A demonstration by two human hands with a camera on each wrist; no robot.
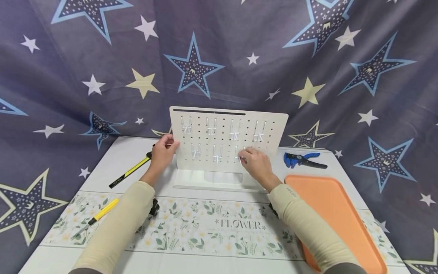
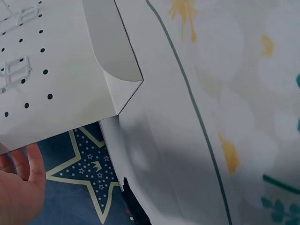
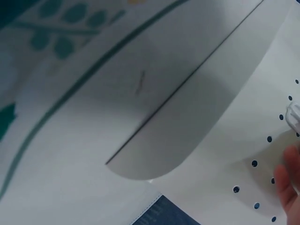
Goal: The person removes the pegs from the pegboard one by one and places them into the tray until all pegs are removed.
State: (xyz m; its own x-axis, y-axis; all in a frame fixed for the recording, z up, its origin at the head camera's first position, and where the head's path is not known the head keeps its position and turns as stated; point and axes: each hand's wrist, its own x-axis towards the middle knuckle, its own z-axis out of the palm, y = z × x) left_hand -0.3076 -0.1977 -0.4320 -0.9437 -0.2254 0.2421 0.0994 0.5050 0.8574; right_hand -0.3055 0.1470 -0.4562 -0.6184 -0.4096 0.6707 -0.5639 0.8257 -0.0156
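A white pegboard (image 1: 278, 123) stands upright on its base, with white wire hooks (image 1: 259, 137) hung in two rows. My left hand (image 1: 163, 152) holds the board's left edge, fingers partly behind it. In the left wrist view, that hand (image 2: 21, 183) shows at the board's edge. On the lower row, my right hand (image 1: 257, 163) pinches the rightmost hook (image 1: 237, 154) against the board face. The right wrist view catches only part of the hook (image 3: 293, 117) and some fingertips (image 3: 285, 187); where its ends sit in the holes is hidden.
An orange tray (image 1: 325, 194) lies at the right, partly under my right forearm. Blue-and-black wire strippers (image 1: 294, 160) lie behind it. At the left are a black-and-yellow tool (image 1: 131, 171) and a yellow-handled screwdriver (image 1: 106, 209). A star-patterned curtain (image 1: 236, 83) hangs behind the table.
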